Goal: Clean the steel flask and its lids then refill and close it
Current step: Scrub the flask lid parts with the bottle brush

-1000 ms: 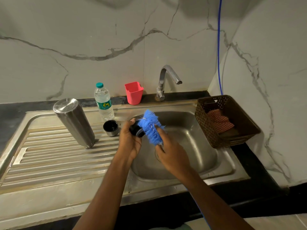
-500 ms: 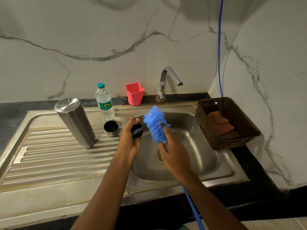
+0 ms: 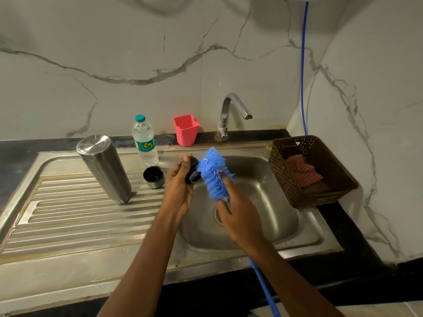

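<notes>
My left hand (image 3: 179,191) grips a small black inner lid (image 3: 193,172) over the left rim of the sink basin (image 3: 281,216). My right hand (image 3: 240,217) holds a blue bottle brush (image 3: 214,173) by its handle, and the bristles press against the lid's right side. The steel flask (image 3: 104,167) stands upside down on the ribbed drainboard (image 3: 75,216), leaning slightly. Just right of the flask sits a steel cup lid (image 3: 153,176), its black inside facing up.
A plastic water bottle (image 3: 144,140) and a pink cup (image 3: 185,129) stand at the back ledge. The tap (image 3: 231,113) rises behind the basin. A brown basket (image 3: 313,172) with a checked cloth sits on the sink's right edge. A blue hose (image 3: 303,65) hangs down the wall.
The brush moved away from the lid, upright and to the right, then came back against it. My left hand has kept the lid in nearly the same place.
</notes>
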